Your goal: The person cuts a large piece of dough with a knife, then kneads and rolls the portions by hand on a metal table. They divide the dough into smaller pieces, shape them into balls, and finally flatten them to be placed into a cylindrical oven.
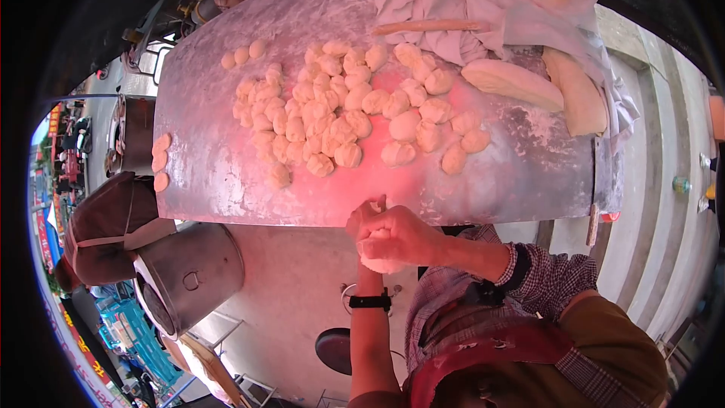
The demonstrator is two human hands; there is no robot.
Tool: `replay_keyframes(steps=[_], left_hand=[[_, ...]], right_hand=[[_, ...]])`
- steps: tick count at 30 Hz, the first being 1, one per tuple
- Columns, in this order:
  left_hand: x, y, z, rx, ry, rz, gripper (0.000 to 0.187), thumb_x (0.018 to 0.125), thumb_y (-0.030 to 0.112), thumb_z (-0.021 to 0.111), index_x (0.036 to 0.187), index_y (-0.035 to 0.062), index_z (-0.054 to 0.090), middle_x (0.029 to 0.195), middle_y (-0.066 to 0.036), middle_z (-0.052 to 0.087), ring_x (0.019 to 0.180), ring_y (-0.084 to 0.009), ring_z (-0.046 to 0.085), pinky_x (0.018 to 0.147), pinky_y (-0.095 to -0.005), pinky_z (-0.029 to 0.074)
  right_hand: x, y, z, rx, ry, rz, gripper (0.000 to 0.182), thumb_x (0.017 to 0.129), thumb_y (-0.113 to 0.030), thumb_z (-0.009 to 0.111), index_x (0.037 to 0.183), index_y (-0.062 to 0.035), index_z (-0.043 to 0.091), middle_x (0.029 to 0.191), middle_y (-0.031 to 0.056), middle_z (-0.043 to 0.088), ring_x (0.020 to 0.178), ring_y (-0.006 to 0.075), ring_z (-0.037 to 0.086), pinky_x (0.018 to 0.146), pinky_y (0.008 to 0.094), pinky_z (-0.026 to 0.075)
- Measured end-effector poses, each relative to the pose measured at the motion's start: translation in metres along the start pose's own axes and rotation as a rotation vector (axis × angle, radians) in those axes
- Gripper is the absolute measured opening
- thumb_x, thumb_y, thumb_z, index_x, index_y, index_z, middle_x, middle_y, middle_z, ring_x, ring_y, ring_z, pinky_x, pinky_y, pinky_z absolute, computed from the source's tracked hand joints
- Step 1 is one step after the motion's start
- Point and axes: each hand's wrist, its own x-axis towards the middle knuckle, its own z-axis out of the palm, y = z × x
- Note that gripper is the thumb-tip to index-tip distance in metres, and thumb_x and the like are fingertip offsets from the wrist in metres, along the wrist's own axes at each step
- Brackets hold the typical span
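My left hand (pixel 365 216) and my right hand (pixel 404 236) are together just off the near edge of the floured metal table (pixel 302 208). Both are closed around a lump of pale dough (pixel 381 263), which shows below my right fingers; the rest of it is hidden. Beyond them on the table lies a large group of small dough pieces (pixel 348 155), some touching. Two long dough slabs (pixel 512 83) rest at the right, beside a crumpled cloth (pixel 453 4) and a wooden rolling pin (pixel 427 27).
Three dough balls (pixel 242 54) sit at the back left, and several flat pieces (pixel 160 161) at the left edge. A metal drum (pixel 192 276) stands below the table's left corner. Steps (pixel 649 143) run along the right.
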Motion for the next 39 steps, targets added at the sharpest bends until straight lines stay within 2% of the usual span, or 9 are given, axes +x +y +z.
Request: replay_keyframes(steps=[5, 9, 14, 19, 23, 27, 33, 36, 39], left_hand=[[0.015, -0.002, -0.005, -0.360, 0.145, 0.037, 0.026, 0.086, 0.035, 0.067, 0.089, 0.0087, 0.066, 0.077, -0.015, 0.069, 0.068, -0.0280, 0.068, 0.057, -0.0386, 0.050], [0.025, 0.014, -0.013, -0.899, -0.155, -0.362, 0.025, 0.078, 0.018, 0.073, 0.092, 0.0005, 0.060, 0.070, -0.004, 0.059, 0.058, -0.0103, 0.053, 0.051, -0.0257, 0.042], [0.015, 0.078, -0.008, -0.988, -0.232, -0.260, 0.035, 0.080, 0.016, 0.074, 0.105, -0.0039, 0.061, 0.089, -0.009, 0.064, 0.076, -0.0137, 0.060, 0.066, -0.0287, 0.050], [-0.005, 0.179, -0.015, -1.083, -0.259, 0.091, 0.037, 0.085, 0.011, 0.067, 0.118, -0.0042, 0.058, 0.098, -0.011, 0.067, 0.085, -0.0201, 0.065, 0.078, -0.0300, 0.052], [0.012, 0.178, 0.002, -0.770, -0.073, 0.081, 0.031, 0.087, 0.010, 0.064, 0.116, -0.0018, 0.061, 0.106, -0.013, 0.068, 0.089, -0.0215, 0.066, 0.080, -0.0317, 0.052], [0.013, 0.181, 0.028, -0.640, 0.059, 0.124, 0.022, 0.085, 0.006, 0.063, 0.106, 0.0029, 0.066, 0.095, -0.012, 0.068, 0.083, -0.0214, 0.065, 0.075, -0.0328, 0.052], [0.044, 0.244, 0.025, -0.592, 0.144, 0.297, 0.022, 0.079, 0.001, 0.065, 0.101, 0.0042, 0.065, 0.094, -0.013, 0.066, 0.088, -0.0313, 0.062, 0.077, -0.0382, 0.051], [0.075, 0.275, 0.023, -0.545, 0.151, 0.413, 0.025, 0.077, 0.000, 0.064, 0.102, 0.0042, 0.064, 0.096, -0.012, 0.065, 0.093, -0.0313, 0.061, 0.078, -0.0379, 0.050], [0.107, 0.311, 0.036, -0.421, 0.103, 0.547, 0.035, 0.075, 0.002, 0.066, 0.110, 0.0055, 0.061, 0.110, -0.012, 0.062, 0.104, -0.0319, 0.057, 0.085, -0.0395, 0.048]], right_hand=[[0.052, 0.044, -0.021, -0.802, 0.314, -0.666, 0.031, 0.081, -0.020, 0.069, 0.108, -0.0069, 0.062, 0.117, 0.0099, 0.060, 0.106, 0.0298, 0.057, 0.088, 0.0359, 0.048], [0.035, 0.096, -0.072, -1.252, 0.536, -0.374, 0.042, 0.080, -0.018, 0.068, 0.120, -0.0074, 0.059, 0.129, 0.0123, 0.054, 0.122, 0.0337, 0.049, 0.097, 0.0400, 0.044], [-0.018, 0.102, -0.079, -0.009, 0.432, 0.112, 0.031, 0.095, -0.014, 0.057, 0.123, -0.0015, 0.056, 0.118, 0.0123, 0.059, 0.110, 0.0213, 0.059, 0.093, 0.0362, 0.048], [-0.064, 0.086, -0.146, 0.455, 0.769, 0.262, 0.026, 0.097, -0.017, 0.054, 0.115, 0.0015, 0.061, 0.105, 0.0071, 0.065, 0.093, 0.0174, 0.065, 0.079, 0.0305, 0.052], [-0.109, 0.067, -0.243, -0.689, 1.156, -0.180, 0.020, 0.090, -0.008, 0.058, 0.107, -0.0021, 0.066, 0.110, 0.0154, 0.064, 0.093, 0.0279, 0.065, 0.082, 0.0358, 0.052], [-0.140, 0.109, -0.311, -1.418, 0.785, -0.090, 0.046, 0.083, -0.006, 0.062, 0.128, -0.0046, 0.054, 0.135, 0.0162, 0.049, 0.122, 0.0386, 0.046, 0.102, 0.0437, 0.043], [-0.156, 0.114, -0.361, -1.495, 0.532, -0.073, 0.043, 0.081, -0.004, 0.062, 0.123, -0.0084, 0.058, 0.122, 0.0118, 0.056, 0.113, 0.0352, 0.053, 0.094, 0.0424, 0.048], [-0.152, 0.099, -0.374, -1.250, 0.768, 0.040, 0.035, 0.079, -0.003, 0.064, 0.113, -0.0089, 0.062, 0.114, 0.0105, 0.058, 0.103, 0.0307, 0.057, 0.087, 0.0411, 0.050], [-0.150, 0.077, -0.366, -1.280, 0.589, -0.224, 0.028, 0.076, -0.002, 0.065, 0.104, -0.0063, 0.062, 0.106, 0.0106, 0.058, 0.098, 0.0287, 0.058, 0.080, 0.0386, 0.050]])
